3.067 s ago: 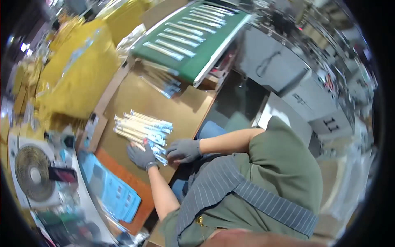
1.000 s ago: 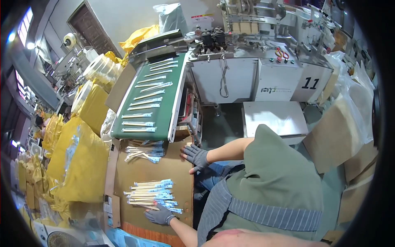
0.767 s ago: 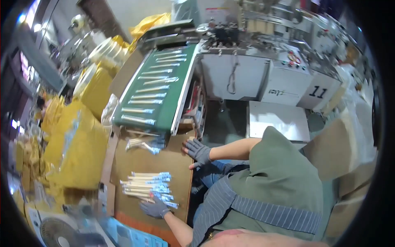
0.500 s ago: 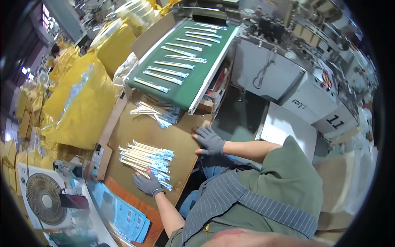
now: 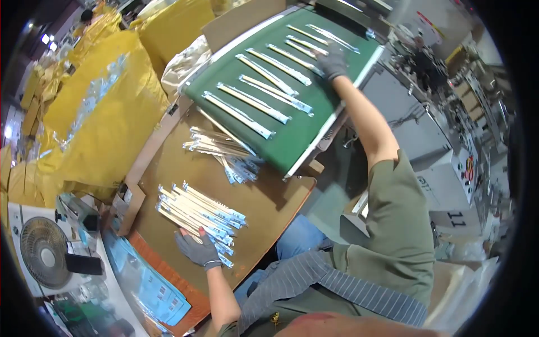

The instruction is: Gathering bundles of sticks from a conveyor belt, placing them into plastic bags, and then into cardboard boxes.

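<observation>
Nearest us, our gloved left hand [image 5: 196, 249] lies flat, fingers spread, on the near end of a stack of wrapped sticks [image 5: 199, 214] by the bench's [image 5: 269, 202] near edge. Beyond it, a loose heap of sticks [image 5: 222, 151] sits under the green conveyor belt [image 5: 292, 135]. Farthest, our right hand [image 5: 332, 63] reaches onto the belt, fingers curled over a wrapped stick [image 5: 314, 53]; we cannot tell whether it grips it.

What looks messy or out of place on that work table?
The loose heap of wrapped chopstick packets below the green conveyor belt lies jumbled, pointing several ways. The stack by the gloved left hand is neatly lined up. Nothing looks spilled or damaged.
</observation>
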A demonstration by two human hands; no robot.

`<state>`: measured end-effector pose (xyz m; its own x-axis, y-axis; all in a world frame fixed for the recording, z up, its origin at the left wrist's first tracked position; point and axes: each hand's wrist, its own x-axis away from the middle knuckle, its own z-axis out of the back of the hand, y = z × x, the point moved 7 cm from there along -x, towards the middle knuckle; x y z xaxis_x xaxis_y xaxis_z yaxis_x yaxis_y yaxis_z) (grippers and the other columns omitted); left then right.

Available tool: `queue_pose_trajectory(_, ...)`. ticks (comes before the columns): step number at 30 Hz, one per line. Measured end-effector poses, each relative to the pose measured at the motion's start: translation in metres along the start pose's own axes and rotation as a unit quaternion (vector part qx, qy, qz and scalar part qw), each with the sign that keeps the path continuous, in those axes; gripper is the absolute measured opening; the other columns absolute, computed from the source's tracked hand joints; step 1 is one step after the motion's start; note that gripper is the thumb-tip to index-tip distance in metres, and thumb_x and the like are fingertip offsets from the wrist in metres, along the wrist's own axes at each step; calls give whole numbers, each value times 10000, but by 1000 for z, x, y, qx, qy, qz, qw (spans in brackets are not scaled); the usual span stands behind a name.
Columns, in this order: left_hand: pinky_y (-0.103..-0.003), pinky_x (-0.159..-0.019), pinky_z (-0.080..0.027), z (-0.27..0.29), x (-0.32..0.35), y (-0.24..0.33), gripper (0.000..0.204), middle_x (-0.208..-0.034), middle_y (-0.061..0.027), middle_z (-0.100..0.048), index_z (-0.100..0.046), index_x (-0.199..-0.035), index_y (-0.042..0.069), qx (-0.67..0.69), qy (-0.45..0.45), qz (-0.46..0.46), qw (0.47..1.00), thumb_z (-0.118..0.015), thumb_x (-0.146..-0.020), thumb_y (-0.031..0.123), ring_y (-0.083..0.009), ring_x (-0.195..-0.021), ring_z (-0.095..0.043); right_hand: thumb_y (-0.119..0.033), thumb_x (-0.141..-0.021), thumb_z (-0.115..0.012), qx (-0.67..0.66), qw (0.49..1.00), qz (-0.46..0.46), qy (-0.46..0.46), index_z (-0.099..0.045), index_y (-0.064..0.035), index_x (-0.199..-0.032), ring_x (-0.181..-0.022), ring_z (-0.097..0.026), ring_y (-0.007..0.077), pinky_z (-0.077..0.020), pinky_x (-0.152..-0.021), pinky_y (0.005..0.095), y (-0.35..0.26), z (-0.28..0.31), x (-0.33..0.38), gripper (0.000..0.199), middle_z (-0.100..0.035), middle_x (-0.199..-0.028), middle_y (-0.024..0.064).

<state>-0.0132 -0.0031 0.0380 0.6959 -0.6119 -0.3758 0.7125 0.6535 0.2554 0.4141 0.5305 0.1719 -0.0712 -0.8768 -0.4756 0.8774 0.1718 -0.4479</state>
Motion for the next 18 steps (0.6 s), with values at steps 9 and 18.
queue_pose_trajectory(9, -473, -1058, -322, 6, -3, 12, 633, -1369, -288, -420, -449, -1341, -43, 49, -5, -29, 998, -581, -901, 392, -423, -1250, -419, -662, -802, -535, 50, 979, -25, -199, -400, -41, -1410, -1269, -478, 319, -351, -1059, 386, 47, -34, -48, 880, -505, -1365, 181)
queue_pose_trajectory(18, -471, -1080, -274, 11, -6, 12, 666, -1375, -280, -415, -445, -1325, -55, 60, 9, -35, 998, -585, -886, 425, -420, -1281, -376, -484, -897, -516, -72, 883, 357, -296, -359, 25, -1357, -1228, -444, 416, -382, -1014, 412, -206, -19, 164, 703, -448, -1324, 270)
